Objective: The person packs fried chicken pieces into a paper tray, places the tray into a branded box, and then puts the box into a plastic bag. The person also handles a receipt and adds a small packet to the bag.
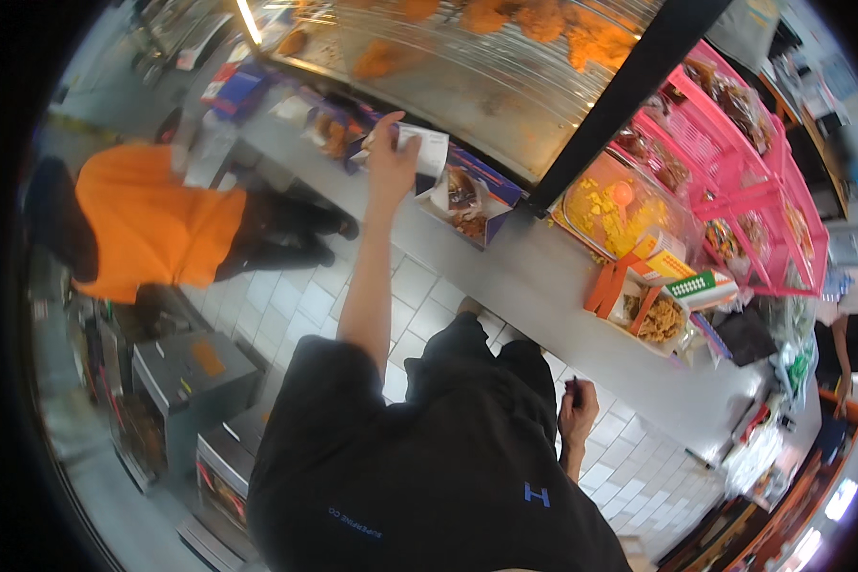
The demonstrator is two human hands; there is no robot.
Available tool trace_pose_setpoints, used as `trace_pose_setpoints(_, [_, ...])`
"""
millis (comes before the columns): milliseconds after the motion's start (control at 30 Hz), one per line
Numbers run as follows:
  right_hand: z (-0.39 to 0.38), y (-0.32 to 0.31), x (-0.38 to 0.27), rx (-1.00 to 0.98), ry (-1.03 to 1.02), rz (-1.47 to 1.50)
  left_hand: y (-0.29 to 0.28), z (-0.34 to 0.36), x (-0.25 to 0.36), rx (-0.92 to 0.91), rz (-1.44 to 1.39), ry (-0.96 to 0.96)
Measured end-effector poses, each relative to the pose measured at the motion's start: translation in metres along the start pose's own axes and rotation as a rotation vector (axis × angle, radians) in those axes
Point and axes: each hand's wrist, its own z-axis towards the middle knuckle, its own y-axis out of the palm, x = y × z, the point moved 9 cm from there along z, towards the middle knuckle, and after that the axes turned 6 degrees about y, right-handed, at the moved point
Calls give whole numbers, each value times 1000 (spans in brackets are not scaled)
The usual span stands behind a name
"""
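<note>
My left hand (393,157) reaches up over the steel counter with fingers closed on a white printed slip (426,148). Just below the slip is an open purple box (494,204) with dark glazed pieces in paper; another purple box of fried food (331,138) lies to its left, partly behind my hand. My right hand (578,410) hangs low at my right side, closed on a small dark object (570,391) that I cannot make out.
A glass warmer with fried chicken (601,43) backs the counter (543,296). Rightward are a yellow food tray (596,214), an orange box (612,291) and pink baskets (767,238). A person in orange (157,224) stands left near steel appliances (186,372); another person (844,353) is far right.
</note>
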Motion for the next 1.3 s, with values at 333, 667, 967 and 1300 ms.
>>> trace_pose_setpoints(333, [9, -27, -59, 116, 320, 348, 68, -175, 174, -893, -1049, -379])
trace_pose_setpoints(667, [-25, -142, 24, 471, 293, 866, 199, -278, 283, -1412, -946, -328])
trace_pose_setpoints(967, [-85, -347, 231, 819, 403, 829, 429, -494, 377, -1753, -732, -51])
trace_pose_setpoints(1300, [-35, -459, 377, 757, 358, 951, 659, -667, 368, -1564, -260, 332])
